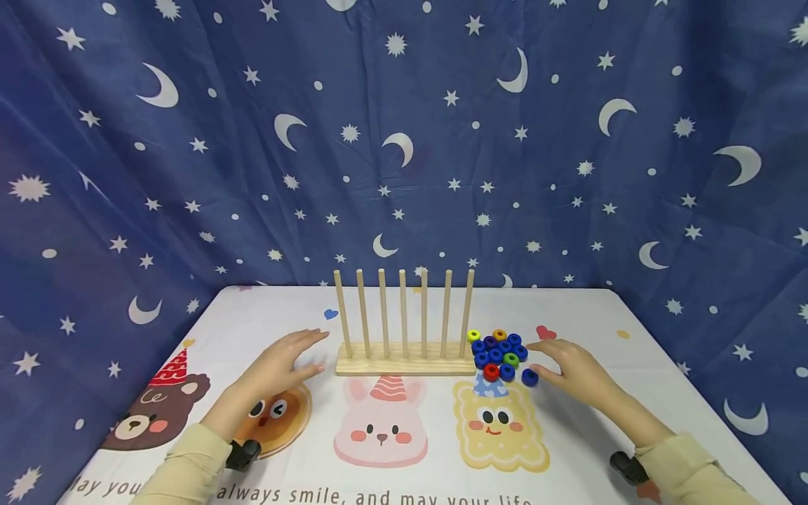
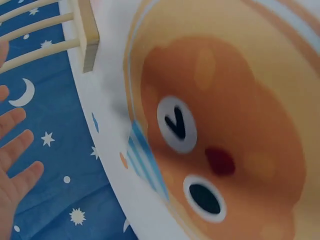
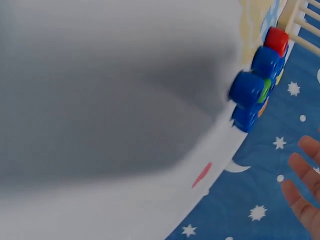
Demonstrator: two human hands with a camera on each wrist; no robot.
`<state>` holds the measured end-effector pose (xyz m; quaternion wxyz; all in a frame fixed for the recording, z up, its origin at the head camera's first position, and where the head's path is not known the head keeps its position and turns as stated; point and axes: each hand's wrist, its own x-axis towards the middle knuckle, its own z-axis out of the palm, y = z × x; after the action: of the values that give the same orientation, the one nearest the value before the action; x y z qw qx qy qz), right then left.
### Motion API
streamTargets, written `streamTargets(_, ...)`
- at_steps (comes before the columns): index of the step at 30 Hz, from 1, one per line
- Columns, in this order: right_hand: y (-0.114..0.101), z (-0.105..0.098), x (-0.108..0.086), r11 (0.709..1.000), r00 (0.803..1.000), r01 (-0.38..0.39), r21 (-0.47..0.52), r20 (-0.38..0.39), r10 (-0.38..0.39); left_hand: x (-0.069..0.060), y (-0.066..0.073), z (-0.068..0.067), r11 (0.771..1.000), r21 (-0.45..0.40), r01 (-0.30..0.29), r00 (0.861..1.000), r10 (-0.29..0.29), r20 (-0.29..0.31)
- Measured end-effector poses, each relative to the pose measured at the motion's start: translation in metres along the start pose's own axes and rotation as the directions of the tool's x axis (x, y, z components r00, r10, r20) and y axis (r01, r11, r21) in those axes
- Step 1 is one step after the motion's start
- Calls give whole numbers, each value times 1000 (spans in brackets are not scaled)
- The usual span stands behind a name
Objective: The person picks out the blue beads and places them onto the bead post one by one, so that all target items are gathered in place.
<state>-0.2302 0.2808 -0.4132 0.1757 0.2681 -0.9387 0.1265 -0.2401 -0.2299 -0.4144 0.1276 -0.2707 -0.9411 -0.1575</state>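
A wooden rack (image 1: 404, 360) with a row of several upright pegs stands in the middle of the table. Just left of it, the left hand (image 1: 284, 363) hovers with fingers extended and nothing in it; the left wrist view shows its spread fingers (image 2: 20, 145). A cluster of beads (image 1: 495, 355), mostly blue with some red, green, yellow and orange, lies against the rack's right end. Beside that cluster is the right hand (image 1: 577, 373), its fingers loosely extended and holding nothing. One blue bead (image 1: 529, 377) lies near its thumb. In the right wrist view its fingers (image 3: 302, 200) are apart from the beads (image 3: 247, 90).
The white tablecloth (image 1: 284, 308) carries printed cartoon figures and lettering. Behind the table and at its sides hangs a dark blue curtain (image 1: 404, 140) with moons and stars. Black straps (image 1: 243, 454) with cameras sit at both wrists.
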Motion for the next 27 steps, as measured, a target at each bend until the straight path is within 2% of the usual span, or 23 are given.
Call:
streamTargets(3,7,-2,-6,1000,999,-27,6,35,27,4,-2,-1,998,51,-47,998,45,42)
streamTargets(5,11,-2,-9,998,995,-53,21,86,51,6,-3,0,996,70,-51,996,46,72)
streamTargets(9,17,1,-11,991,972,-119,67,213,103,9,-8,5,999,42,-10,990,4,143)
streamTargets(12,20,7,-9,984,956,-141,112,273,106,13,-12,9,998,-40,41,983,-33,180)
streamTargets(15,21,13,-6,976,949,-143,167,302,88,20,-18,15,989,-124,76,981,-52,184)
streamTargets(18,22,18,-5,967,944,-149,204,320,78,27,-21,21,983,-169,76,983,-45,181)
streamTargets(22,23,21,-7,963,939,-153,221,337,72,33,-21,29,985,-161,66,980,-33,198)
streamTargets(27,21,22,-11,959,936,-176,222,338,94,34,-22,37,983,-144,116,967,-78,243)
